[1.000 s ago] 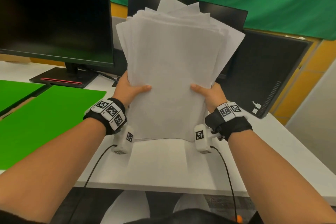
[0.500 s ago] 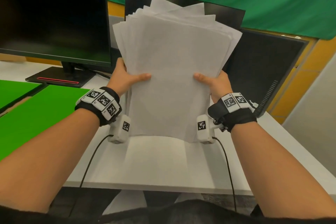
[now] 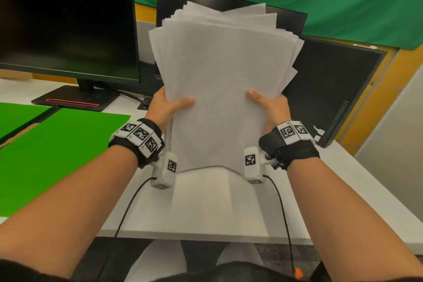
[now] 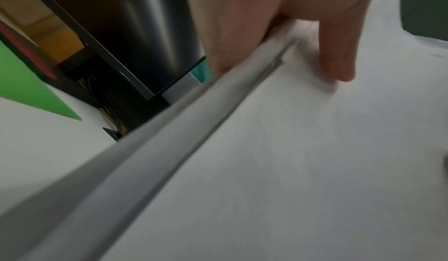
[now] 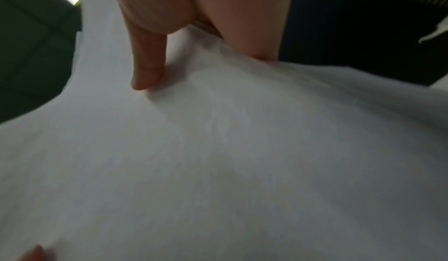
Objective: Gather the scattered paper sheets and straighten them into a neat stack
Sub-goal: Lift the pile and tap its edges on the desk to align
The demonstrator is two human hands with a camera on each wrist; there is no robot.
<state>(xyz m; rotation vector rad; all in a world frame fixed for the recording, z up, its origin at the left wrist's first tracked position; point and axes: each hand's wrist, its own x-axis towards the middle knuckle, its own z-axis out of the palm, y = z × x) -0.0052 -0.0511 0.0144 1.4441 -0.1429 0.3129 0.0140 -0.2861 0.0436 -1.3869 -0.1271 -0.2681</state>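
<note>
A thick bundle of white paper sheets [image 3: 219, 89] stands upright over the white table [image 3: 206, 208], its top edges fanned and uneven. My left hand [image 3: 168, 107] grips its left edge, thumb across the front sheet. My right hand [image 3: 266, 106] grips the right edge the same way. The bottom edge curves just above or on the table; contact is blurred. In the left wrist view the thumb [image 4: 339, 50] lies on the front sheet of the paper sheets [image 4: 290, 169] beside the layered edge. In the right wrist view the thumb [image 5: 150, 58] presses the paper sheets [image 5: 218, 159].
A black monitor [image 3: 66, 25] on a stand sits back left, a second one [image 3: 229, 4] behind the papers, a third dark panel [image 3: 332, 89] at right. Green mats [image 3: 52, 155] cover the table's left part. Cables hang from both wrist cameras.
The bundle dropped from its raised position toward the table again, both hands keeping their grip; its bottom edge now looks blurred and bowed near the surface.
</note>
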